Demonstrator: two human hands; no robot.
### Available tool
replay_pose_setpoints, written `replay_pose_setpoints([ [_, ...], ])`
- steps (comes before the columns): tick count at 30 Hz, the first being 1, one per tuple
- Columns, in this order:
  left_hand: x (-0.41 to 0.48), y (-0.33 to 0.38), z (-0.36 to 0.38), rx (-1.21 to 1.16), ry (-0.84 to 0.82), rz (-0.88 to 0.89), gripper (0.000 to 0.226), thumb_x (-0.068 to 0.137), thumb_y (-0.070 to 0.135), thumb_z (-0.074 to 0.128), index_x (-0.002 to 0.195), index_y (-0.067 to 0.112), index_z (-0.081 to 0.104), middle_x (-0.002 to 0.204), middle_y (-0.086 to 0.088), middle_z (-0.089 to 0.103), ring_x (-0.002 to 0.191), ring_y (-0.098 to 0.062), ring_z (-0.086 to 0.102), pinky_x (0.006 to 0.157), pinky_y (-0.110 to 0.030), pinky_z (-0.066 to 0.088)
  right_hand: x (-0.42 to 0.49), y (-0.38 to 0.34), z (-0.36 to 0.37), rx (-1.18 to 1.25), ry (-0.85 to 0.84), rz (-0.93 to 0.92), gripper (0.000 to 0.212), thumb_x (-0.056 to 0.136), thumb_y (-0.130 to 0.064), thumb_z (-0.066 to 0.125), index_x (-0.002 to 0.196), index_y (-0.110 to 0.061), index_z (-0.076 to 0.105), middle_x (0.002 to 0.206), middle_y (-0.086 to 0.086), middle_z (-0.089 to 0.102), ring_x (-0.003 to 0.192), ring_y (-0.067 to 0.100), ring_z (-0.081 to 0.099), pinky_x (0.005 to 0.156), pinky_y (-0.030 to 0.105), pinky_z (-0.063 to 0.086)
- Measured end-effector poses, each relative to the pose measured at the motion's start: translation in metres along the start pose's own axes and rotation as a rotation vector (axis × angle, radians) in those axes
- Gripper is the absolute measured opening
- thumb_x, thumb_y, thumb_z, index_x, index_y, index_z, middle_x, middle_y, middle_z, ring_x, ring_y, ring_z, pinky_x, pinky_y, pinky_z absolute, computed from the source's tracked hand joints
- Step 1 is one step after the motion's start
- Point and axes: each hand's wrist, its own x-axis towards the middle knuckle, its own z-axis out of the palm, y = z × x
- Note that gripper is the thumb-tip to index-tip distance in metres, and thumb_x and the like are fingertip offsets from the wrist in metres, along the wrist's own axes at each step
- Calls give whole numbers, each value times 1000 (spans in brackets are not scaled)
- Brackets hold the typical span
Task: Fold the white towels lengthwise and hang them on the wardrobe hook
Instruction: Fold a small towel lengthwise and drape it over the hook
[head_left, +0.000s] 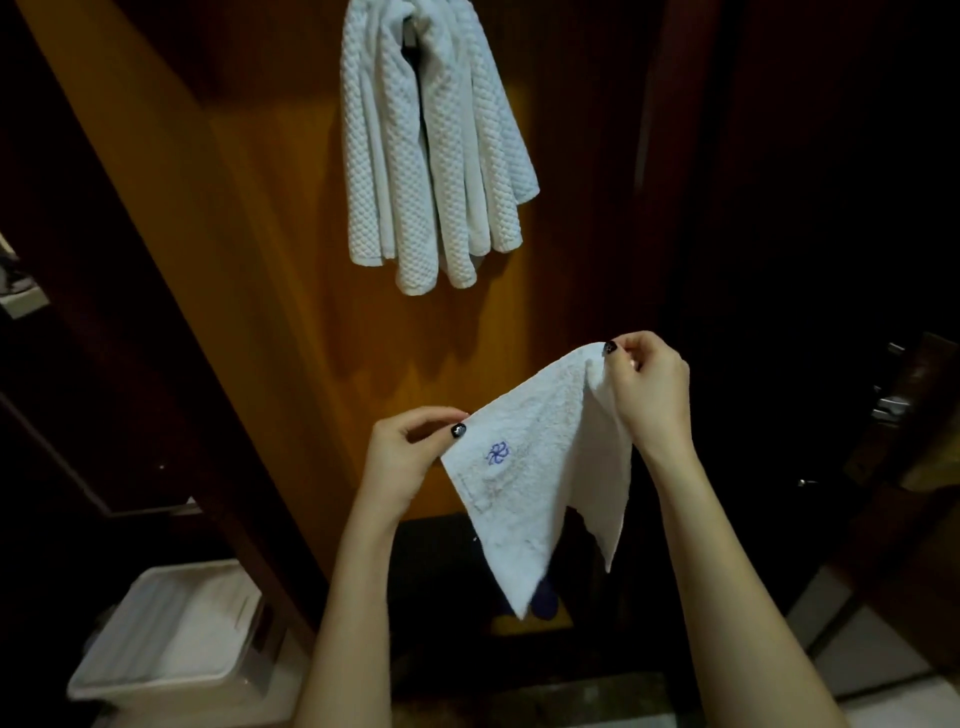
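I hold a small white towel (535, 467) with a blue embroidered mark in front of the wooden wardrobe panel (270, 218). My left hand (410, 452) pinches its lower left corner between thumb and fingers. My right hand (649, 389) pinches the upper right corner, higher up. The towel hangs slack between them and a point droops down. Above, several white waffle-textured towels (431, 156) hang bunched from a hook (410, 31) that is mostly hidden by the cloth.
A white plastic bin (171, 639) stands on the floor at lower left. Dark wardrobe frames rise on both sides. At the right edge is a door with metal hardware (891, 408). Pale floor tiles (872, 670) show at lower right.
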Motion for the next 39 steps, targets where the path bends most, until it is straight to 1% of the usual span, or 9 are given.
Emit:
replay_pose_setpoints([
  [6, 13, -4, -6, 24, -247, -111, 33, 81, -6, 68, 75, 26, 78, 83, 6, 75, 79, -2, 67, 68, -13, 50, 9, 0, 10, 0, 61, 56, 20, 95, -16, 53, 103, -4, 67, 76, -4, 60, 60, 2, 52, 47, 6, 37],
  [10, 30, 1, -12, -10, -229, -86, 28, 82, 1, 70, 84, 28, 78, 94, 12, 72, 87, 0, 64, 70, -13, 48, 18, -5, 17, -37, 69, 53, 18, 95, -17, 53, 102, -8, 67, 75, -6, 61, 58, 4, 54, 45, 11, 36],
  [13, 49, 10, -5, -13, -213, 31, 31, 81, -1, 71, 90, 27, 77, 97, 13, 71, 93, 0, 63, 74, -11, 47, 23, -12, 30, -35, 38, 40, 16, 93, -15, 54, 98, -9, 68, 74, -4, 63, 59, 8, 56, 52, 23, 41],
  [19, 95, 47, 14, -202, -73, 81, 34, 79, -7, 70, 72, 26, 78, 81, 7, 75, 82, -2, 68, 67, -11, 50, 54, -53, 46, 5, -47, -12, 14, 86, -14, 58, 90, -19, 70, 85, -4, 69, 83, 17, 64, 71, 29, 50],
  [22, 120, 70, 10, -167, -72, 158, 32, 78, -7, 70, 74, 24, 76, 77, 10, 74, 79, 1, 67, 67, -10, 49, 74, -82, 36, 148, -101, -56, 11, 85, -13, 66, 83, -23, 69, 82, -8, 68, 78, 8, 64, 62, 14, 48],
  [27, 147, 95, 2, -115, -70, 196, 27, 81, 1, 72, 73, 27, 74, 73, 11, 70, 72, -2, 64, 61, -16, 51, 86, -121, 18, 383, -244, -32, 9, 84, -7, 71, 76, -10, 69, 57, -1, 60, 47, 7, 53, 46, 21, 42],
  [30, 156, 105, 1, -114, -91, 248, 28, 82, 5, 72, 73, 31, 75, 77, 8, 72, 80, -9, 67, 73, -24, 56, 86, -144, 21, 444, -334, -53, 4, 83, -1, 71, 82, 0, 67, 56, 1, 61, 44, 10, 57, 49, 26, 49],
  [35, 156, 112, 3, -252, -111, 293, 27, 84, 3, 69, 79, 28, 76, 86, 4, 74, 86, -9, 69, 72, -19, 53, 82, -165, 30, 523, -420, -111, 6, 86, 2, 69, 90, 0, 71, 66, 3, 67, 57, 10, 66, 60, 23, 58],
  [39, 157, 112, -7, -484, -82, 198, 21, 81, 0, 70, 81, 20, 75, 84, -1, 74, 81, -13, 70, 67, -20, 54, 77, -158, 30, 585, -554, -138, 14, 89, -1, 65, 102, 0, 71, 91, 13, 75, 86, 21, 73, 74, 25, 58],
])
